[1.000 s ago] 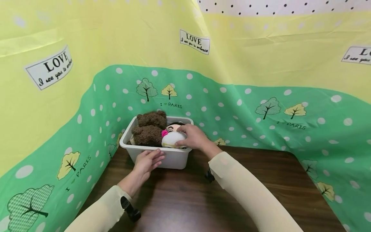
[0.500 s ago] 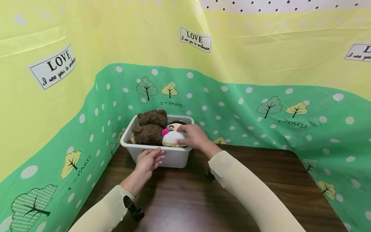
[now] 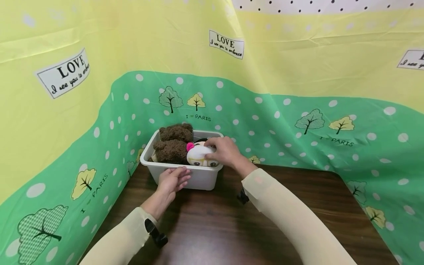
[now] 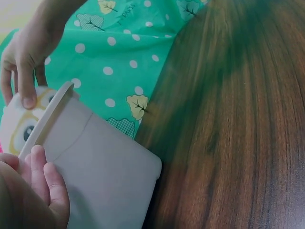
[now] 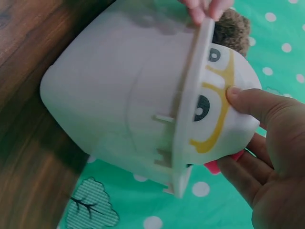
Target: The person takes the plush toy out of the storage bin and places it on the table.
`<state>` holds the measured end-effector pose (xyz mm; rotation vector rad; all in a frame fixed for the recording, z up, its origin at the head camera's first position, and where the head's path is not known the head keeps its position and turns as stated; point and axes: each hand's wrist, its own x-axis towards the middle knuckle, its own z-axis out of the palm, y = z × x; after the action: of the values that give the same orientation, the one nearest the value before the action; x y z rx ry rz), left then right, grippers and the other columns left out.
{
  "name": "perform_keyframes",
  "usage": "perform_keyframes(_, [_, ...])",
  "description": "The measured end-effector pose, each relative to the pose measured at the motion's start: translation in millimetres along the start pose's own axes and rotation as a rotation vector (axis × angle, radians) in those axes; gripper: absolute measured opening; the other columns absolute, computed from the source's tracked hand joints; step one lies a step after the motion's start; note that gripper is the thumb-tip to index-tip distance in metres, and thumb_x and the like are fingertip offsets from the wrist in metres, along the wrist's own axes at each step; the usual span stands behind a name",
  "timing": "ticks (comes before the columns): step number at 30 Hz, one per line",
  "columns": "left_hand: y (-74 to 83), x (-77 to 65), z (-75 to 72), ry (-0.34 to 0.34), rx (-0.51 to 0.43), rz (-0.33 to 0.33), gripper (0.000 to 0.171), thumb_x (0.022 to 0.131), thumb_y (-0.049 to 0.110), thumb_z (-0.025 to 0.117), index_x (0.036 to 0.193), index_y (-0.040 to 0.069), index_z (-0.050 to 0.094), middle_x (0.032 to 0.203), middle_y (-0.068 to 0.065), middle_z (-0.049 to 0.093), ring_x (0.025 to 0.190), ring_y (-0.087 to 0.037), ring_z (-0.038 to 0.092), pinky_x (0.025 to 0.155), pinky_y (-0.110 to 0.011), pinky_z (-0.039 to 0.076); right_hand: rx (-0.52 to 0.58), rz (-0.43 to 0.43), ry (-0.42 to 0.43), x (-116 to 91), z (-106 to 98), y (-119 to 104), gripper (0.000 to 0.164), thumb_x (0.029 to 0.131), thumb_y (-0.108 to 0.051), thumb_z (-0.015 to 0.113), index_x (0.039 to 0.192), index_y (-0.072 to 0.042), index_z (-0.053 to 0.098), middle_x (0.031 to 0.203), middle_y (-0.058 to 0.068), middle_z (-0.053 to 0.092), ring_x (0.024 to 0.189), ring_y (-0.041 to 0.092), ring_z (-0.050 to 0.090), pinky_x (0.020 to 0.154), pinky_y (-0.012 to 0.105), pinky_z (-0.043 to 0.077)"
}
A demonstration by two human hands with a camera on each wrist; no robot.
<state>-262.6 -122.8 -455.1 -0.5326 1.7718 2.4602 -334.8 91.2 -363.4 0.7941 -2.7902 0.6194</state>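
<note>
My right hand [image 3: 226, 151] grips a white plush toy head [image 5: 228, 114] with yellow markings and large grey eyes. The thumb presses its front, and the other fingers reach round behind it. This plush lies at the right front of a white plastic bin [image 3: 198, 180], its eyes just above the front rim. At that rim my left hand [image 3: 170, 182] holds on, thumb over the top and fingers below against the outer wall. Two brown fuzzy plush pieces [image 3: 172, 151] fill the bin's left side. A doll with black hair and a pink bow [image 3: 190, 146] is mostly hidden behind the white plush.
The bin stands on a dark wood table [image 3: 212, 228], near its back left corner. A green and yellow printed cloth [image 3: 278, 129] hangs behind and along both sides. Black straps [image 3: 155, 233] sit at both wrists.
The white plush has tipped under my right hand, and its eyes now show above the front rim. More of the doll's face is covered. My left hand keeps its place on the rim.
</note>
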Motion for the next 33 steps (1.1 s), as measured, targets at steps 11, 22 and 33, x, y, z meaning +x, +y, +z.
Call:
perform_keyframes(11, [-1.5,-1.4,3.0,-0.007,-0.017,0.015,0.024,0.096,0.017,0.069,0.109,0.009,0.052,0.089,0.000,0.080,0.074,-0.009,0.076,0.064,-0.023,0.060,0.039,0.001,0.049,-4.2,-45.0,-6.7,0.038,0.084,-0.032,0.087,0.117,-0.016,0.076,0.108,0.001,0.077,0.092,0.017,0.067,0.079,0.035,0.057])
perform_keyframes(22, [-5.2,-2.3,0.4,0.000,-0.030,0.023,0.025,0.095,0.018,0.069,0.110,0.009,0.051,0.089,0.000,0.080,0.074,-0.009,0.076,0.064,-0.023,0.060,0.070,0.032,0.167,-21.4,-108.3,-21.1,0.036,0.086,-0.030,0.084,0.119,-0.018,0.075,0.107,0.003,0.076,0.087,0.021,0.063,0.071,0.034,0.056])
perform_keyframes(33, [-5.7,-1.2,1.7,-0.010,-0.035,0.036,0.025,0.094,0.017,0.069,0.109,0.009,0.051,0.088,0.000,0.080,0.073,-0.009,0.075,0.063,-0.022,0.060,0.063,0.104,0.257,-41.0,-149.3,11.4,0.035,0.087,-0.027,0.084,0.119,-0.016,0.075,0.111,0.009,0.075,0.090,0.026,0.060,0.071,0.037,0.053])
